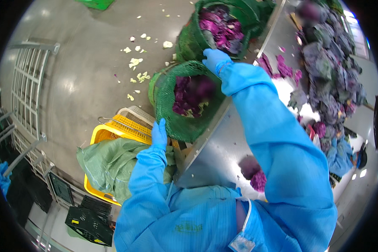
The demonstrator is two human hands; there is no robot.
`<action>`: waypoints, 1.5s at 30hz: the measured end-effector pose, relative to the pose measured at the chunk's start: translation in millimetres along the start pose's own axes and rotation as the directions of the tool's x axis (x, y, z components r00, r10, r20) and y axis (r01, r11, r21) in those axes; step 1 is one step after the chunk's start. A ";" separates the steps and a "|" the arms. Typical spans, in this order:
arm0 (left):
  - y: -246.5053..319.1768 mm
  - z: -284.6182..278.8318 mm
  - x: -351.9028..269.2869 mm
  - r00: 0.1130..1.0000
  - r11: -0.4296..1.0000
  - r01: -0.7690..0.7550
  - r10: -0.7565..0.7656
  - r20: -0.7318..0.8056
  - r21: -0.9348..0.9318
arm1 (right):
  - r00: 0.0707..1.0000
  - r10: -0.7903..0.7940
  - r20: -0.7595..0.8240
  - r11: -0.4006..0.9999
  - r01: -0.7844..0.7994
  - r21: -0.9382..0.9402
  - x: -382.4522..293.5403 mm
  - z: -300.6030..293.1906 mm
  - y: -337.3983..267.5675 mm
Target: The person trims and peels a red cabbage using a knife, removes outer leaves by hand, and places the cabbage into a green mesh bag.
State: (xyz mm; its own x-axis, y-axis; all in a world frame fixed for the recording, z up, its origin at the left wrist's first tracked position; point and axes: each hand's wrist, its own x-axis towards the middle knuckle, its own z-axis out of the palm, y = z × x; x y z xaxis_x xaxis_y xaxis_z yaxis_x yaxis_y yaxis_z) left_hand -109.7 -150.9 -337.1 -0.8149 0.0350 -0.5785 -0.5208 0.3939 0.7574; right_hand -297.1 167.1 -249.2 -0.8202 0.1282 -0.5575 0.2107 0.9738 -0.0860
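In front of me a green mesh bag [186,127] stands with its mouth wide, holding purple cabbage leaves [181,100] and a few pale scraps. My left hand [159,134], in a blue glove, holds its near left rim, fingers pointing away from me. The blue-gloved right hand [216,60] has its fingers curled at the far rim, where the bag meets a second green mesh bag [189,42]. More purple leaves [220,30] fill that one. Some fingertips are hidden behind the rims.
A metal table [220,143] runs along the right, bearing a purple cabbage [258,181] and a large heap of red cabbages [324,72]. Left are a yellow crate [96,135] with a green woven sack [113,160] and a metal rack [28,85]. Leaf scraps [135,62] litter the floor.
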 end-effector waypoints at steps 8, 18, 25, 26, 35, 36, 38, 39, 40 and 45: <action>121.1 -6.6 -61.8 0.819 0.825 -0.478 0.543 -0.186 0.301 | 0.903 -0.032 -0.429 0.817 0.271 0.510 -299.7 -151.0 115.3; 194.2 116.3 -283.4 0.492 0.729 -0.684 0.453 0.744 0.009 | 0.764 0.588 -0.266 0.456 -0.042 0.889 -615.1 61.4 198.3; 144.1 196.4 -366.5 0.389 0.494 -0.864 0.528 0.755 0.099 | 0.615 0.698 -0.366 0.570 -0.168 0.804 -613.7 241.3 195.1; 143.8 203.6 -372.6 0.391 0.448 -0.884 0.554 0.735 0.132 | 0.567 0.695 -0.442 0.636 -0.199 0.745 -604.7 247.5 195.2; 136.1 236.0 -385.7 0.387 0.182 -0.920 0.549 0.741 0.346 | 0.579 0.723 -0.377 0.606 -0.270 0.748 -572.6 248.6 207.7; 134.1 232.3 -382.5 0.429 0.290 -0.902 0.513 0.743 0.320 | 0.571 0.701 -0.427 0.637 -0.230 0.736 -572.5 253.5 207.6; 130.8 227.5 -374.0 0.472 0.392 -0.869 0.472 0.745 0.303 | 0.555 0.714 -0.426 0.579 -0.126 0.806 -572.4 262.0 204.7; 126.8 226.1 -370.4 0.430 0.399 -0.886 0.523 0.736 0.235 | 0.539 0.730 -0.420 0.515 -0.031 0.856 -574.1 262.8 201.7; 123.4 224.0 -366.3 0.389 0.402 -0.901 0.573 0.721 0.166 | 0.546 0.726 -0.418 0.514 -0.028 0.857 -574.6 262.8 198.7; 109.1 214.0 -344.7 0.454 0.597 -0.801 0.573 0.682 0.032 | 0.665 0.681 -0.306 0.314 0.113 0.943 -575.4 257.0 185.3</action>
State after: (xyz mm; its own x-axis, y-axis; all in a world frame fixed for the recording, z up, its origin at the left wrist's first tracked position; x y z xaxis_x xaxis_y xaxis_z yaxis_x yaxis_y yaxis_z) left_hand 168.9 76.6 -119.9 -0.4952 0.8681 -0.0354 0.3499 0.2366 0.9064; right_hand 350.6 225.5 -156.6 -0.5647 0.8062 -0.1765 0.4752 0.1427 -0.8682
